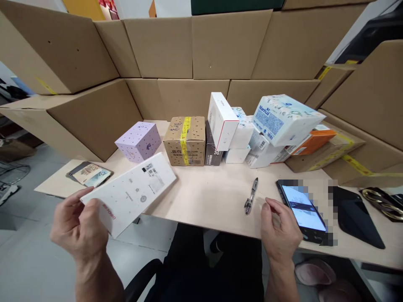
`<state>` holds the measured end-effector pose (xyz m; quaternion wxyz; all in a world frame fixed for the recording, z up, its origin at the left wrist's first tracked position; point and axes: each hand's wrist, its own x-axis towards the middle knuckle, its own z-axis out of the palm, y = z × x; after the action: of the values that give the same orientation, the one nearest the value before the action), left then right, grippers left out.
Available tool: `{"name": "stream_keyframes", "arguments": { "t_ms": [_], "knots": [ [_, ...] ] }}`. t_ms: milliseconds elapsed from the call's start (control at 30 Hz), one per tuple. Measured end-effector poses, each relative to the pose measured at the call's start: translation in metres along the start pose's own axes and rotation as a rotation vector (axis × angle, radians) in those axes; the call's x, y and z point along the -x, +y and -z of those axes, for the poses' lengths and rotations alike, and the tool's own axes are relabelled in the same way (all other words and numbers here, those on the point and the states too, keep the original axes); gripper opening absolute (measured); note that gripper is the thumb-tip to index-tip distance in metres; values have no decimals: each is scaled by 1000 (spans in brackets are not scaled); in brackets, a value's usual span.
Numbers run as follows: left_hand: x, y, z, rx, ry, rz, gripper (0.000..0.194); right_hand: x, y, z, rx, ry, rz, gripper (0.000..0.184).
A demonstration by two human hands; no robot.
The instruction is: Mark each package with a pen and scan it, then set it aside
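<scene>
Nearest me, left hand (pixel 78 226) clamps the white box (pixel 130 193) by one corner; it could tip out. Right hand (pixel 280 228), fingers loose, at four o'clock from the pen (pixel 251 196), might knock it.

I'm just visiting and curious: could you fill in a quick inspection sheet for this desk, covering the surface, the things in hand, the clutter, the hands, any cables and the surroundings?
Surface: light wooden table, no spills seen.
Things in hand: flat white box with printed labels, held tilted over the table's near edge.
Clutter: lilac box, brown taped box, stacked white boxes, tissue pack, pen, lit phone, dark pouch, scissors, card booklet.
Hands: left hand grips the white box; right hand rests open on the table beside the phone.
Cables: nothing seen.
Surroundings: wall of cardboard cartons, grey floor.
</scene>
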<state>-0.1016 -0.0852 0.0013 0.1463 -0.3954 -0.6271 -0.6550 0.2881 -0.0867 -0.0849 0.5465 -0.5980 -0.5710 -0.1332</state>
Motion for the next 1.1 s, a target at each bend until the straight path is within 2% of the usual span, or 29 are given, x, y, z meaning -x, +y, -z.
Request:
{"name": "stream_keyframes", "arguments": {
  "t_ms": [33,100,200,300,367,433,500,633,700,767,833,900,1000,1100],
  "knots": [
    [0,2,1,53,-26,53,30,0,-2,-1,-1,8,3,12],
    [5,9,-6,159,-174,176,26,0,-8,-2,-11,13,11,12],
    [22,20,-33,269,-541,317,25,2,-20,-6,-59,-77,63,19],
    [45,27,-68,294,-892,363,33,3,-29,-9,-77,-253,158,32],
    [59,29,-88,250,-1036,314,40,4,-29,-10,-47,-347,180,36],
    [68,29,-101,151,-1063,201,49,5,-28,-11,-9,-387,171,39],
    [74,27,-103,70,-1017,109,53,5,-27,-12,27,-381,162,42],
    [73,16,-81,41,-948,99,47,4,-27,-13,106,-365,170,54],
    [69,8,-64,81,-1027,126,48,4,-28,-14,137,-367,166,62],
    [65,0,-50,162,-1202,122,56,4,-29,-14,161,-376,155,66],
    [62,-6,-44,154,-1344,59,74,4,-29,-15,164,-391,147,68],
    [63,-8,-45,61,-1392,-35,85,4,-27,-15,136,-408,143,69],
    [70,-8,-52,-4,-1342,-156,78,1,-25,-11,47,-437,139,69],
    [76,-9,-56,120,-1260,-154,69,-1,-25,-6,-50,-442,127,69]
  ]
}}
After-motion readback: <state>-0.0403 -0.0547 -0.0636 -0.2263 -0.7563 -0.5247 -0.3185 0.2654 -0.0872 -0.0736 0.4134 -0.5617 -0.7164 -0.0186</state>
